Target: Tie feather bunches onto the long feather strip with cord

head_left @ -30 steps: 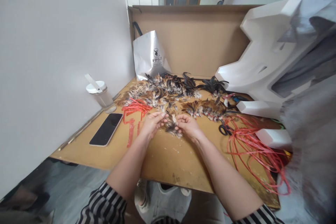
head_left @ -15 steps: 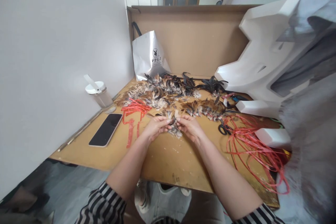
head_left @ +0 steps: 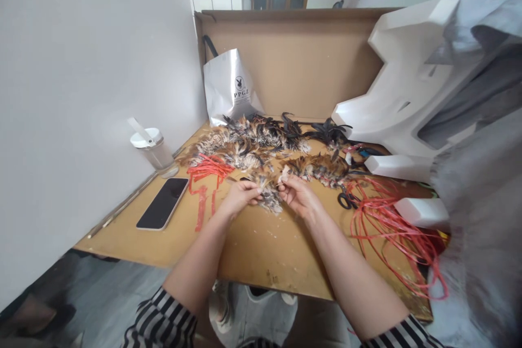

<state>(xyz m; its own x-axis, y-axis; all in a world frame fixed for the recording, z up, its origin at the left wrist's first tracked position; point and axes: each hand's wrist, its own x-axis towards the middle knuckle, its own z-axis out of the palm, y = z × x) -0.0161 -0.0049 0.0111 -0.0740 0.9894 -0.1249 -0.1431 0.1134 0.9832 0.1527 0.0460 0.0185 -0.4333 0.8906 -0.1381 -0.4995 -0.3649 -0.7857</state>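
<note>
A small pile of brown and grey feathers (head_left: pixel 269 198) lies on the table between my hands. My right hand (head_left: pixel 297 194) pinches a pale, fluffy feather (head_left: pixel 284 174) between thumb and fingertips, raised at the pile's right side. At the left edge of the pile, my left hand (head_left: pixel 243 197) has its thumb and fingers pressed together; whatever is in that pinch is too small to make out. Behind them spread larger heaps of brown, white and black feathers (head_left: pixel 244 147), with another brown bunch (head_left: pixel 320 167) to the right.
Cut red strips (head_left: pixel 210 167) and a phone (head_left: pixel 163 204) lie on the left, near a lidded cup (head_left: pixel 153 147). On the right are black-handled scissors (head_left: pixel 346 199), a tangle of red ribbon (head_left: pixel 387 228) and a white moulded piece (head_left: pixel 403 76). A silver bag (head_left: pixel 228 84) stands at the back.
My hands have moved apart. The right one has shifted slightly right with a pale feather showing at its fingertips; the left has drawn slightly left. The view has shifted a little.
</note>
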